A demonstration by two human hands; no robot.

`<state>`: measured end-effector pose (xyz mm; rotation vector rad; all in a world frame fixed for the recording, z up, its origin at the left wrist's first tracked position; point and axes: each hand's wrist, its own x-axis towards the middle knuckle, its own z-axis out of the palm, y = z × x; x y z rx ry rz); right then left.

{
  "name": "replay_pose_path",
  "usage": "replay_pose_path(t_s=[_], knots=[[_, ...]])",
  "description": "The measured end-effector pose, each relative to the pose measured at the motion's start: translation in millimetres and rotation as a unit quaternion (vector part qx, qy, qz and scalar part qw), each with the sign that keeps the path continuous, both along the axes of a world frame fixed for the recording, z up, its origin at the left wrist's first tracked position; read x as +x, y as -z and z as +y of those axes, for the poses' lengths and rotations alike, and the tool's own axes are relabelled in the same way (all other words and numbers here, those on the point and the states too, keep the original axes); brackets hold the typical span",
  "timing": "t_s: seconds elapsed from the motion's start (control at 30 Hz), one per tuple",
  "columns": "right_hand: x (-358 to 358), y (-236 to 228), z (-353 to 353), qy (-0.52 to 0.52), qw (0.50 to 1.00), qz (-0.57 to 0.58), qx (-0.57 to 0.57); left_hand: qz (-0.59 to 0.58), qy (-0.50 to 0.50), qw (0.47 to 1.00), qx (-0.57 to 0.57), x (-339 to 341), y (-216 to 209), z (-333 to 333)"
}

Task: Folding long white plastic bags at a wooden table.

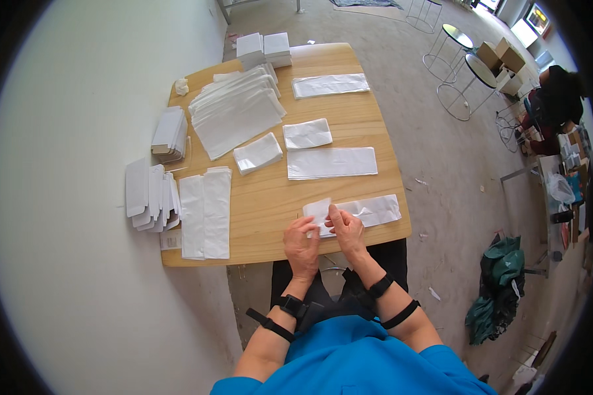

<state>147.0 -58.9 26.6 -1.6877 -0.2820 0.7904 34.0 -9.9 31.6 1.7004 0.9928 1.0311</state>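
Observation:
A long thin white sheet [373, 210] lies along the near right edge of the wooden table [263, 217], its left end folded over. My left hand [301, 247] has its fingers closed at the lower left of that fold. From the other side my right hand [346, 230] pinches the folded end with thumb and fingers. Whether the sheet is paper or plastic I cannot tell. Farther up lie another long white strip [333, 162], a short folded piece [308, 133], a second short folded piece [258, 153] and a strip near the far right edge [331, 85].
A fanned pile of white sheets [237, 115] covers the far left. Behind it stand stacked white boxes [263, 49]. Flat white cartons [153, 191] lean by the wall. Two long sheets [205, 214] lie near left. Stools [456, 36] and a person [553, 105] are at right.

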Motion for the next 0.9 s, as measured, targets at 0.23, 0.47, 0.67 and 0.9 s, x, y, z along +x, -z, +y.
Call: replay_pose_path(t_s=[0.23, 0.47, 0.67, 0.9], knots=[[27.9, 9.7, -14.7, 0.011, 0.978, -0.181, -0.107, 0.166, 0.056, 0.972, 0.157, 18.2, 7.8, -14.2], [39.4, 40.2, -20.4, 0.027, 0.957, -0.246, -0.153, 0.221, 0.053, 0.964, 0.14, 15.4, 27.8, -7.7], [38.3, 45.4, -21.1, 0.02, 0.949, -0.279, -0.145, 0.239, 0.053, 0.961, 0.13, 10.1, 35.8, -1.9], [40.8, 42.2, -23.5, 0.006, 0.951, -0.273, -0.145, 0.256, 0.057, 0.954, 0.144, 5.9, 41.3, -0.6]])
